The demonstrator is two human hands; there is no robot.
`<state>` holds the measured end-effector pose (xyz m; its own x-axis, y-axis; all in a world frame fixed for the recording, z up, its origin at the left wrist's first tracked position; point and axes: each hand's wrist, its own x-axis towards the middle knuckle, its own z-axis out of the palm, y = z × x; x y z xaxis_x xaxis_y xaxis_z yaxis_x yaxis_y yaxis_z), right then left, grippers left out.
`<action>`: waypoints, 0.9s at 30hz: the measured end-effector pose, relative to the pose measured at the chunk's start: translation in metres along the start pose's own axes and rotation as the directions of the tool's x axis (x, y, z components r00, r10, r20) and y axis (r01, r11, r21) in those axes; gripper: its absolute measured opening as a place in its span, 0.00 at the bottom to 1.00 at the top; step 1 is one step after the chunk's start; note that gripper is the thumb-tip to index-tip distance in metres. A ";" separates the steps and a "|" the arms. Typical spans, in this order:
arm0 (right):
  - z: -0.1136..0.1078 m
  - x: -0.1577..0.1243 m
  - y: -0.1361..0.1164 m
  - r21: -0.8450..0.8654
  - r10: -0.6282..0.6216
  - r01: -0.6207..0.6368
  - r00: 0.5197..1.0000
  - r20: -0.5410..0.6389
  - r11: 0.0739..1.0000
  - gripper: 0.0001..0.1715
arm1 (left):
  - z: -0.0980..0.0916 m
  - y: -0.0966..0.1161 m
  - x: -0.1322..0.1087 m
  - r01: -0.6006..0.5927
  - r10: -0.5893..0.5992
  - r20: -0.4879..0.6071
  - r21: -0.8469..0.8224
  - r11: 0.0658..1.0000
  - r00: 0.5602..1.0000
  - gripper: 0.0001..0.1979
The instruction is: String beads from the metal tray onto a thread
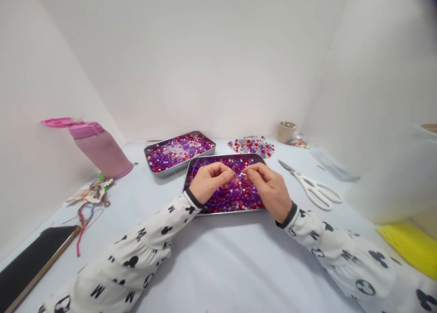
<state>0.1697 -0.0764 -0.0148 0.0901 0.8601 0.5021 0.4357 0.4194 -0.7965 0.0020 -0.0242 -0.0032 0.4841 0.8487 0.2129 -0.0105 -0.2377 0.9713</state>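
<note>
Above the nearer metal tray [225, 213], both of my hands are raised close together with a small gap between the fingertips. My left hand [212, 182] is closed in a pinch on a fine clear thread [175, 171], faintly visible looping past the tray's left end. My right hand [269, 189] is also closed, thumb against forefinger; a tiny pale thing shows at its tips, too small to name. Loose purple, red and clear beads [232, 197] cover the tray's bottom, partly hidden by my hands.
Behind on the left stands a second bead tray [165, 172]; a bead pile [251, 146] lies at the back. White-handled scissors [316, 188] and a small beige cup [286, 131] are to the right. Leftward are a pink bottle [102, 151], braided cords [85, 217] and a phone [34, 258].
</note>
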 end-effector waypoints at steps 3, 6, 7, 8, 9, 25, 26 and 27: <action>0.001 -0.002 -0.004 -0.020 -0.077 0.078 0.996 0.055 0.997 0.08 | 0.000 -0.001 0.000 -0.005 0.005 -0.002 0.019 1.000 1.000 0.11; 0.003 -0.003 -0.005 -0.031 -0.116 0.119 0.990 0.086 0.992 0.05 | 0.001 0.000 -0.001 -0.005 0.005 0.014 0.022 1.000 1.000 0.12; 0.004 -0.003 -0.005 -0.038 -0.119 0.124 0.988 0.097 0.992 0.04 | 0.001 0.000 -0.001 -0.006 0.006 0.025 0.019 1.000 1.000 0.12; 0.004 -0.003 -0.005 -0.048 -0.120 0.126 0.987 0.110 0.991 0.05 | 0.001 0.000 -0.001 -0.009 0.008 0.036 0.014 1.000 0.999 0.12; 0.004 -0.003 -0.005 -0.060 -0.120 0.127 0.986 0.120 0.990 0.05 | 0.001 0.001 -0.001 -0.014 0.013 0.040 0.008 1.000 0.999 0.12; 0.004 -0.005 0.000 -0.092 0.014 -0.013 1.000 0.000 0.996 0.06 | -0.005 -0.020 -0.001 -0.199 0.178 0.124 0.842 0.502 0.976 0.10; 0.004 -0.004 0.000 -0.092 0.016 -0.016 1.000 0.003 0.996 0.06 | -0.005 -0.021 -0.001 -0.207 0.163 0.146 0.861 0.464 0.976 0.11; 0.004 -0.004 -0.001 -0.093 0.018 -0.018 1.000 0.004 0.995 0.06 | -0.004 -0.022 -0.001 -0.207 0.148 0.157 0.875 0.437 0.976 0.11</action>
<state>0.1651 -0.0790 -0.0179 0.0941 0.8689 0.4860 0.5156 0.3751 -0.7704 -0.0022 -0.0178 -0.0241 0.6086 0.7193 0.3349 0.6611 -0.6931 0.2873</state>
